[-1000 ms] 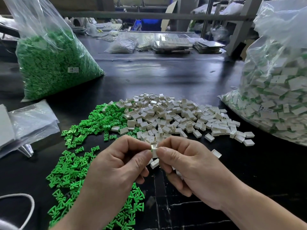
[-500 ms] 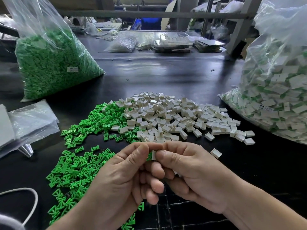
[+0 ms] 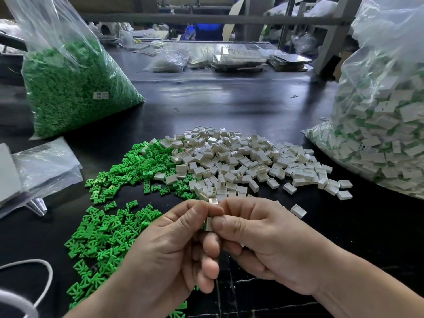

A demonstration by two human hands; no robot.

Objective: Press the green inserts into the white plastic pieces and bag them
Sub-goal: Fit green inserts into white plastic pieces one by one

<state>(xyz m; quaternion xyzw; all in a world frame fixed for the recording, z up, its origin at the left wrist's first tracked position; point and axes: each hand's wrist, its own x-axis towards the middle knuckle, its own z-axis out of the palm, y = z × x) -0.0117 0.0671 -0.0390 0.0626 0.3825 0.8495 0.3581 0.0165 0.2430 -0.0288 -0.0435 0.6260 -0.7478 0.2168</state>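
Observation:
My left hand (image 3: pixel 174 251) and my right hand (image 3: pixel 263 242) meet at the front centre, thumbs and forefingers pinched together on one small white plastic piece (image 3: pixel 209 224). Most of that piece is hidden by my fingers, and no green insert shows in it. Behind my hands lies a heap of loose white pieces (image 3: pixel 243 164). A spread of loose green inserts (image 3: pixel 114 226) covers the black table to the left. At the right stands a big clear bag of white pieces with green inserts (image 3: pixel 385 125).
A large clear bag of green inserts (image 3: pixel 71 92) stands at the back left. Flat empty plastic bags (image 3: pixel 43 166) lie at the left edge, and a white cord (image 3: pixel 46 271) curls at the bottom left. Trays and small bags (image 3: pixel 238 58) clutter the far side of the table.
My hands have drawn slightly nearer to me and lower, still pinching the white piece. My left fingers have curled further in under the piece.

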